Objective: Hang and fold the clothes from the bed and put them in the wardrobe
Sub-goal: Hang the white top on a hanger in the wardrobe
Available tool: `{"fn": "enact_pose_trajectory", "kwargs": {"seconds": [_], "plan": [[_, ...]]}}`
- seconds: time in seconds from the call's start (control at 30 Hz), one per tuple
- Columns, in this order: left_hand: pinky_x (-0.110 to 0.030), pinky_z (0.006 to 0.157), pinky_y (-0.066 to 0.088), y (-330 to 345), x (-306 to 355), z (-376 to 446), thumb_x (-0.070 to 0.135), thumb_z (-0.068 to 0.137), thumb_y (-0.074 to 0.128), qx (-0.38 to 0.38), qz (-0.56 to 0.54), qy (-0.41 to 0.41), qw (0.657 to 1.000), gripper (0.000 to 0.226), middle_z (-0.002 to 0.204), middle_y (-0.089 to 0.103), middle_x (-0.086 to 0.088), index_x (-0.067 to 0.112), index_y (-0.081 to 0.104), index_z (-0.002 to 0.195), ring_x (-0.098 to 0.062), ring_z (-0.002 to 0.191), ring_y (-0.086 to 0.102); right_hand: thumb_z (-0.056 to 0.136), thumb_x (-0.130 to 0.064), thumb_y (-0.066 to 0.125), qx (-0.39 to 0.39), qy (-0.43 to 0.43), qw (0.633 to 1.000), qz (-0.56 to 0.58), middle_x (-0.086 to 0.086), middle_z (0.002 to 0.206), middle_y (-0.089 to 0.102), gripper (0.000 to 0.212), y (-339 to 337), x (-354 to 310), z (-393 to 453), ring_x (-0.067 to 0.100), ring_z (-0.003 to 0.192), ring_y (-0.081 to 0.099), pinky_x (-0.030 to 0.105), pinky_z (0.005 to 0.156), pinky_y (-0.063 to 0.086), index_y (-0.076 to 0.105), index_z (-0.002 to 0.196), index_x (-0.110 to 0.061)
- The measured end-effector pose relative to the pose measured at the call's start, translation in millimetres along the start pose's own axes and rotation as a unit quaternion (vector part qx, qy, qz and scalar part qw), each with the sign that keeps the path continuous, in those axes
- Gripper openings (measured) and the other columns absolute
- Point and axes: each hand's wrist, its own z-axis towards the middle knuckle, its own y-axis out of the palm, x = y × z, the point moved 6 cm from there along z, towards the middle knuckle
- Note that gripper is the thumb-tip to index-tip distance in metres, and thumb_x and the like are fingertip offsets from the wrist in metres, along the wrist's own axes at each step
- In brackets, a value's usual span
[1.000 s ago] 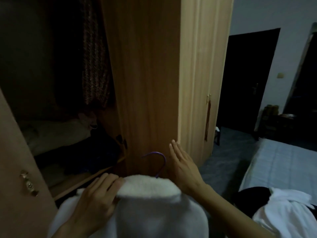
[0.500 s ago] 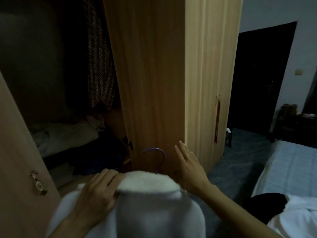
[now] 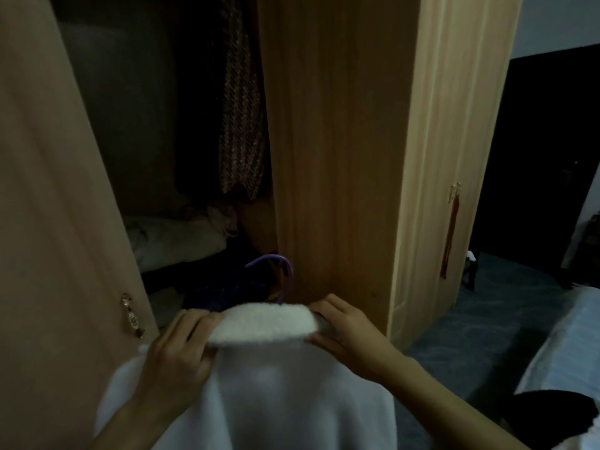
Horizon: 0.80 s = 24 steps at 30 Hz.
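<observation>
Looking down from the head camera, no brand, label or writing can be read anywhere; the light is dim and the small metal handle (image 3: 132, 316) on the left wardrobe door (image 3: 58, 190) shows no legible mark. Both hands hold a white fleecy garment (image 3: 259, 384) that hangs on a purple hanger (image 3: 279, 274), whose hook rises just above the fluffy collar (image 3: 263, 323). The left hand (image 3: 177, 349) has its fingers (image 3: 191, 323) curled round the left end of the collar, clamped on the fabric. The right hand (image 3: 347, 332) pinches the collar's right end, thumb below and the other fingers curled over the top edge. The garment sits low in the middle of the view, right in front of the open wardrobe (image 3: 341, 157), with its hook not on any rail. Inside the dark compartment a patterned knit garment (image 3: 242, 125) hangs near the right wall, and pale folded bedding (image 3: 175, 241) lies on a shelf below it, with darker cloth (image 3: 224, 290) under that. To the right stands a closed wardrobe door with a reddish tassel (image 3: 449, 235) hanging from its handle. At the far right edge lies the bed (image 3: 571, 345), with a black garment (image 3: 552, 414) on it, near a dark doorway (image 3: 535, 157)
</observation>
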Motion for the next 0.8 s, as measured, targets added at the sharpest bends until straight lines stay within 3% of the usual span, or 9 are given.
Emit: {"fn": "enact_pose_trajectory", "kwargs": {"seconds": [0.2, 0.3, 0.4, 0.53, 0.6, 0.67, 0.73, 0.8], "plan": [[-0.035, 0.081, 0.044, -25.6, -37.2, -28.4, 0.012, 0.081, 0.046, 0.028, 0.006, -0.041, 0.999, 0.032, 0.100, 0.062, -0.013, 0.003, 0.065, 0.105, -0.030, 0.090, 0.057, 0.092, -0.045, 0.058, -0.039, -0.039, 0.997, -0.060, -0.011, 0.128, 0.040, 0.053, 28.6, -43.8, 27.4, -0.001, 0.102, 0.036, 0.007, 0.079, 0.033, 0.039, 0.138, -0.029], [-0.033, 0.081, 0.044, -39.4, -56.6, -39.0, 0.013, 0.078, 0.048, 0.022, -0.002, -0.049, 0.999, 0.033, 0.100, 0.062, -0.010, 0.006, 0.065, 0.105, -0.027, 0.091, 0.056, 0.093, -0.036, 0.059, -0.028, -0.021, 0.999, -0.030, -0.007, 0.129, 0.043, 0.050, 46.6, -61.0, 36.2, 0.005, 0.106, 0.042, 0.016, 0.089, 0.041, 0.040, 0.138, -0.026], [-0.028, 0.080, 0.042, -52.5, -76.4, -45.7, 0.017, 0.074, 0.050, -0.012, -0.005, -0.060, 0.998, 0.034, 0.098, 0.065, -0.006, 0.009, 0.068, 0.101, -0.021, 0.092, 0.055, 0.089, -0.030, 0.066, -0.002, 0.000, 1.000, 0.025, -0.013, 0.123, 0.042, 0.049, 61.6, -75.2, 46.0, 0.005, 0.105, 0.046, 0.022, 0.089, 0.046, 0.041, 0.131, -0.030], [-0.025, 0.079, 0.045, -56.6, -106.6, -56.4, 0.022, 0.077, 0.054, -0.089, -0.061, -0.064, 0.992, 0.034, 0.102, 0.064, 0.003, 0.017, 0.064, 0.109, -0.015, 0.091, 0.059, 0.081, -0.020, 0.076, 0.056, 0.016, 0.996, 0.068, -0.023, 0.113, 0.043, 0.056, 80.5, -86.0, 59.0, 0.000, 0.100, 0.049, 0.011, 0.078, 0.042, 0.040, 0.119, -0.041], [-0.020, 0.079, 0.044, -56.0, -118.7, -57.9, 0.034, 0.082, 0.064, -0.133, -0.104, -0.076, 0.983, 0.030, 0.104, 0.058, 0.014, 0.026, 0.060, 0.111, -0.006, 0.092, 0.057, 0.079, -0.017, 0.078, 0.066, 0.013, 0.995, 0.070, -0.025, 0.112, 0.043, 0.060, 86.9, -89.3, 64.3, -0.003, 0.097, 0.049, 0.008, 0.077, 0.040, 0.040, 0.118, -0.041], [-0.014, 0.083, 0.042, -53.5, -126.6, -56.2, 0.060, 0.082, 0.067, -0.172, -0.127, -0.080, 0.973, 0.043, 0.107, 0.053, 0.023, 0.032, 0.057, 0.114, 0.003, 0.097, 0.053, 0.078, -0.016, 0.078, 0.068, 0.010, 0.995, 0.069, -0.027, 0.110, 0.042, 0.059, 90.5, -89.6, 68.3, -0.006, 0.097, 0.050, 0.009, 0.077, 0.042, 0.041, 0.118, -0.040], [-0.013, 0.088, 0.038, -51.4, -130.0, -49.0, 0.072, 0.086, 0.052, -0.185, -0.137, -0.078, 0.970, 0.050, 0.110, 0.051, 0.026, 0.035, 0.056, 0.119, 0.007, 0.103, 0.049, 0.078, -0.016, 0.078, 0.071, 0.013, 0.995, 0.070, -0.027, 0.110, 0.043, 0.058, 92.7, -85.6, 73.0, -0.005, 0.098, 0.051, 0.013, 0.079, 0.045, 0.042, 0.117, -0.040], [-0.014, 0.092, 0.034, -45.0, -134.1, -37.5, 0.069, 0.096, 0.033, -0.183, -0.126, -0.069, 0.973, 0.048, 0.110, 0.051, 0.026, 0.034, 0.055, 0.121, 0.007, 0.104, 0.046, 0.077, -0.015, 0.078, 0.079, 0.016, 0.994, 0.070, -0.022, 0.112, 0.046, 0.057, 94.1, -78.0, 79.8, 0.000, 0.098, 0.053, 0.019, 0.081, 0.049, 0.045, 0.118, -0.039]]}}
